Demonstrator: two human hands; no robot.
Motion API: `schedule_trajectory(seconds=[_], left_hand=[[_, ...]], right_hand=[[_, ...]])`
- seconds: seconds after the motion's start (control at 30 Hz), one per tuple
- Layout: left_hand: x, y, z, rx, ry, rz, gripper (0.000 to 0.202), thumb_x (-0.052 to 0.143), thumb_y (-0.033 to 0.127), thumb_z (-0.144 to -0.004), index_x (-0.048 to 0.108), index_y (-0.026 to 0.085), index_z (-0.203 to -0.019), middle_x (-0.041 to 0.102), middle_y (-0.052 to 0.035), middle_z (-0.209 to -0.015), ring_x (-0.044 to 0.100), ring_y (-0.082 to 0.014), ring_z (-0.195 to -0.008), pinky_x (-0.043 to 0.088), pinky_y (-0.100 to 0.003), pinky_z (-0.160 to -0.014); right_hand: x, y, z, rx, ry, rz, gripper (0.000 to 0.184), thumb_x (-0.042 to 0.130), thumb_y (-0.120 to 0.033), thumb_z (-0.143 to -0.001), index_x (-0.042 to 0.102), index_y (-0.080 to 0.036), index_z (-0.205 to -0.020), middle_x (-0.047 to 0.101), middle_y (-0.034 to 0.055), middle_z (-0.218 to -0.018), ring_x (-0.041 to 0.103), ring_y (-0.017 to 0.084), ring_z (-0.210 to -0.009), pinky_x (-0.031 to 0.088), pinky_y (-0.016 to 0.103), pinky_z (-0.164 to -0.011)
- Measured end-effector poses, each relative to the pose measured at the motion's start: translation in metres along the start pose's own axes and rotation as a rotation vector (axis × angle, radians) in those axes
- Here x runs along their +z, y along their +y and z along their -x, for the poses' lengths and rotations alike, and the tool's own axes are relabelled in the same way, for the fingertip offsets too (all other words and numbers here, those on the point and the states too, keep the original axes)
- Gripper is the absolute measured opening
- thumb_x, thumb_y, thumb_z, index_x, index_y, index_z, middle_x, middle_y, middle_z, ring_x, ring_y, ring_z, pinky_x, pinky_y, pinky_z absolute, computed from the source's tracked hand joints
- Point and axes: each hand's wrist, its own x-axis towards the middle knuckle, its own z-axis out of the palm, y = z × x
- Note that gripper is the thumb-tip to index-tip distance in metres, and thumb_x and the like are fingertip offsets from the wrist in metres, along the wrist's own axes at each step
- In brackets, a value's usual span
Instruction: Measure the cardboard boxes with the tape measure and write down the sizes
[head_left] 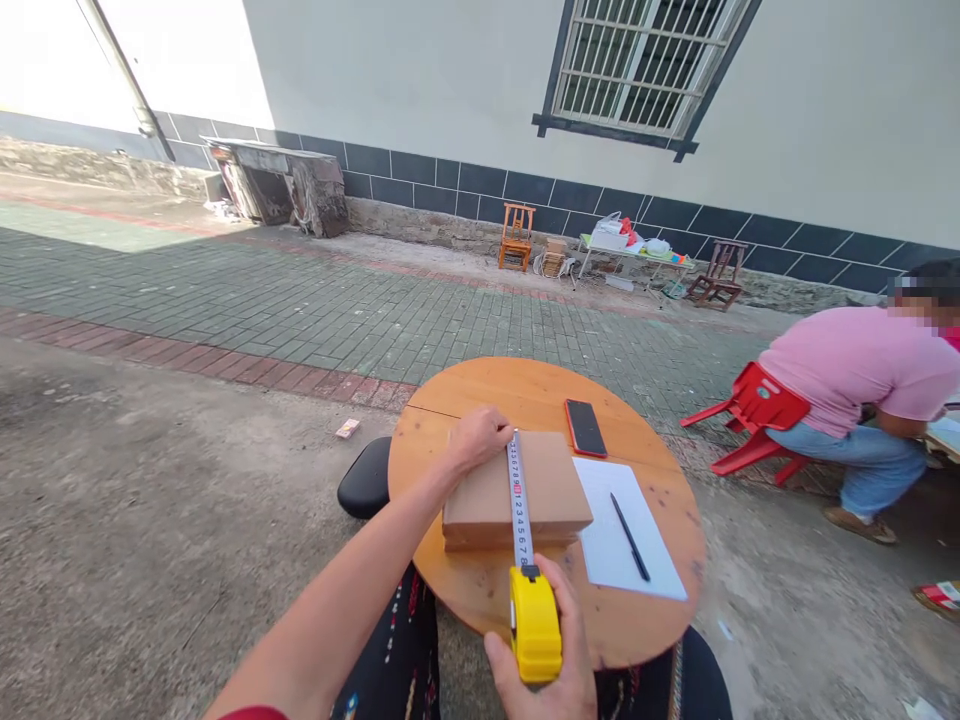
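Observation:
A closed brown cardboard box (555, 480) lies on a round wooden table (480, 600). Across its top runs the extended blade of a yellow tape measure (535, 625), from the far edge toward me. My right hand (566, 665) is wrapped round the tape measure's case, just off the near side of the box. At the far edge of the box, my left hand (484, 437) is closed, its fingertips at the end of the blade. To the right of the box are a sheet of white paper (607, 550) with a black pen (630, 537) on it and a phone (586, 428) in a red case.
A person in a pink shirt (855, 360) sits on a red plastic chair (769, 400) at the right. Against the wall stand wooden chairs (516, 238) and a small table (637, 252) with bags. A black stool seat (365, 480) is beside the round table.

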Motion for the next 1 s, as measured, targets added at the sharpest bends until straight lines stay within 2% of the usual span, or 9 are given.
schedule_trajectory(seconds=[0.1, 0.2, 0.4, 0.53, 0.67, 0.77, 0.93, 1.0], left_hand=[[-0.002, 0.003, 0.001, 0.014, 0.025, 0.037, 0.038, 0.056, 0.042, -0.094, 0.051, 0.018, -0.065, 0.047, 0.0049, -0.062, 0.041, -0.011, -0.056, 0.036, -0.025, -0.058], [-0.006, 0.006, 0.002, 0.034, 0.041, 0.071, 0.036, 0.057, 0.04, -0.094, 0.052, 0.018, -0.067, 0.048, 0.0051, -0.063, 0.044, -0.0113, -0.058, 0.038, -0.026, -0.061], [-0.023, 0.016, 0.01, 0.035, 0.09, 0.154, 0.031, 0.048, 0.025, -0.089, 0.048, 0.019, -0.059, 0.05, 0.0015, -0.062, 0.041, -0.0127, -0.06, 0.031, -0.027, -0.059], [-0.043, 0.037, 0.041, 0.011, 0.175, 0.19, 0.029, 0.043, 0.03, -0.091, 0.053, 0.019, -0.066, 0.054, 0.0, -0.068, 0.047, -0.0146, -0.067, 0.034, -0.028, -0.064], [-0.053, 0.063, 0.094, 0.014, 0.249, 0.235, 0.026, 0.045, 0.035, -0.094, 0.061, 0.02, -0.08, 0.061, -0.0024, -0.082, 0.054, -0.0173, -0.081, 0.041, -0.028, -0.074], [-0.041, 0.078, 0.139, 0.003, 0.253, 0.348, 0.025, 0.048, 0.037, -0.095, 0.063, 0.021, -0.082, 0.063, -0.0028, -0.085, 0.057, -0.0177, -0.083, 0.044, -0.028, -0.077], [0.004, 0.092, 0.196, -0.062, 0.11, 0.447, 0.028, 0.05, 0.036, -0.094, 0.068, 0.022, -0.08, 0.062, -0.0045, -0.08, 0.059, -0.0188, -0.078, 0.047, -0.029, -0.071], [0.019, 0.095, 0.213, -0.051, 0.05, 0.466, 0.03, 0.048, 0.037, -0.096, 0.073, 0.023, -0.085, 0.062, -0.0059, -0.08, 0.06, -0.0196, -0.077, 0.049, -0.03, -0.07]], right_hand=[[0.005, -0.006, -0.001, 0.004, 0.065, -0.02, 0.063, 0.064, -0.025, -0.077, 0.048, -0.022, -0.137, 0.06, 0.0124, -0.133, 0.062, 0.031, -0.12, 0.053, 0.044, -0.098], [0.006, -0.009, -0.003, 0.011, 0.058, -0.008, 0.061, 0.063, -0.025, -0.077, 0.05, -0.021, -0.136, 0.061, 0.0122, -0.132, 0.061, 0.031, -0.12, 0.053, 0.043, -0.099], [-0.007, -0.008, -0.005, 0.01, 0.059, -0.026, 0.053, 0.06, -0.025, -0.083, 0.052, -0.022, -0.135, 0.063, 0.0109, -0.132, 0.061, 0.031, -0.122, 0.05, 0.045, -0.103], [-0.025, -0.008, -0.003, -0.023, 0.09, -0.085, 0.05, 0.058, -0.025, -0.087, 0.05, -0.022, -0.137, 0.059, 0.0131, -0.137, 0.057, 0.031, -0.128, 0.048, 0.048, -0.106], [-0.045, 0.004, 0.003, -0.075, 0.062, -0.102, 0.046, 0.062, -0.022, -0.086, 0.057, -0.023, -0.132, 0.06, 0.0114, -0.136, 0.06, 0.029, -0.124, 0.052, 0.043, -0.102], [-0.055, 0.017, 0.01, -0.116, 0.006, -0.131, 0.051, 0.065, -0.02, -0.084, 0.058, -0.026, -0.134, 0.063, 0.0091, -0.132, 0.064, 0.027, -0.119, 0.056, 0.037, -0.098], [-0.058, 0.026, 0.021, -0.093, -0.025, -0.24, 0.048, 0.065, -0.022, -0.085, 0.06, -0.027, -0.133, 0.062, 0.0094, -0.134, 0.062, 0.027, -0.122, 0.055, 0.037, -0.099], [-0.059, 0.028, 0.024, -0.112, -0.056, -0.267, 0.051, 0.067, -0.02, -0.084, 0.06, -0.027, -0.133, 0.061, 0.0096, -0.135, 0.062, 0.027, -0.123, 0.055, 0.037, -0.099]])
